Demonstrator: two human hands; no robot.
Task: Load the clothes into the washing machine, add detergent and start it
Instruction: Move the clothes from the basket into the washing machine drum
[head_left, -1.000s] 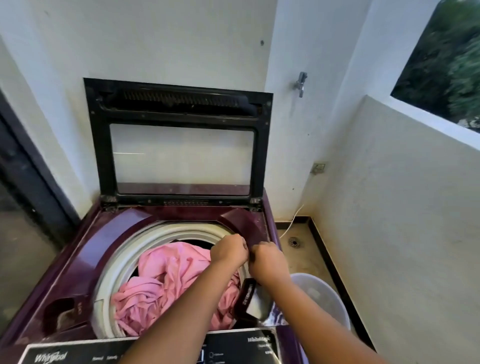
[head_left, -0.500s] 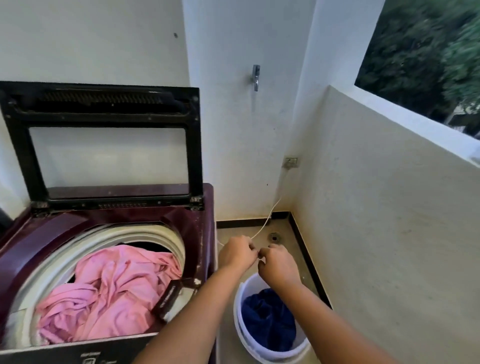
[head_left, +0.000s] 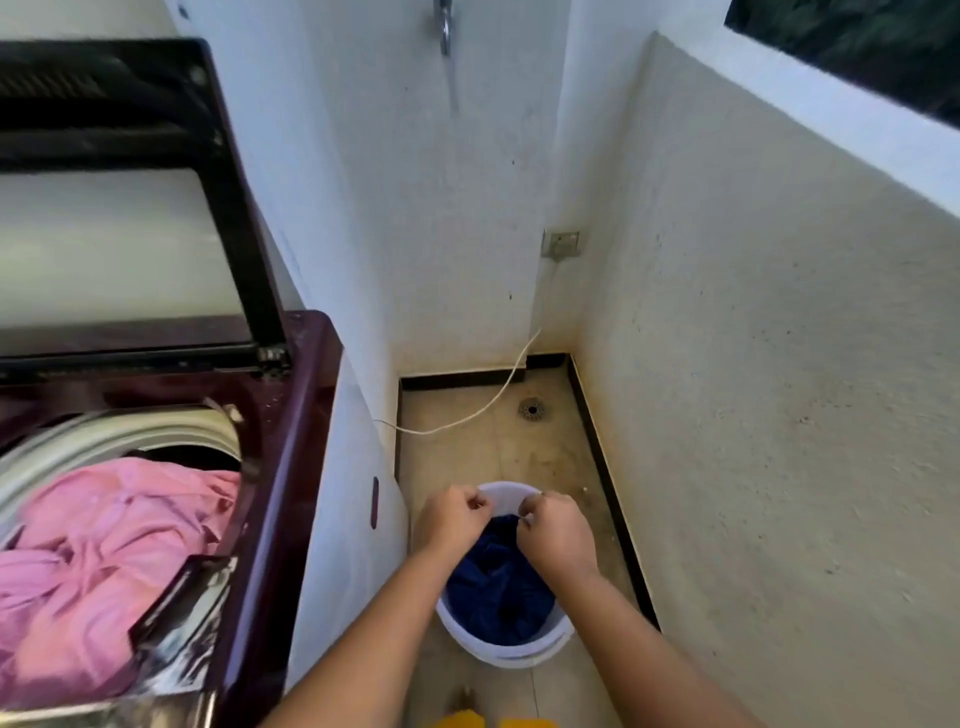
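The maroon top-load washing machine (head_left: 298, 441) stands at the left with its black-framed lid (head_left: 236, 223) raised. Pink clothes (head_left: 104, 545) fill its drum. A dark, shiny open compartment (head_left: 182, 623) sits at the drum's front right. On the floor beside the machine is a white bucket (head_left: 519, 656) holding dark blue clothes (head_left: 493, 592). My left hand (head_left: 452, 519) and my right hand (head_left: 558, 535) hover close together over the bucket's far rim. Both have their fingers curled shut; I cannot tell if they pinch something small.
A white cable (head_left: 483, 410) runs from a wall socket (head_left: 561, 243) to the machine, past a floor drain (head_left: 531, 409). A tap (head_left: 445, 26) sticks out of the back wall. A low white wall (head_left: 779, 364) closes the right side. Something yellow (head_left: 488, 722) shows at the bottom edge.
My view and both hands have swung right and down, from the drum's right rim to above the bucket. The hands stayed closed and side by side throughout.
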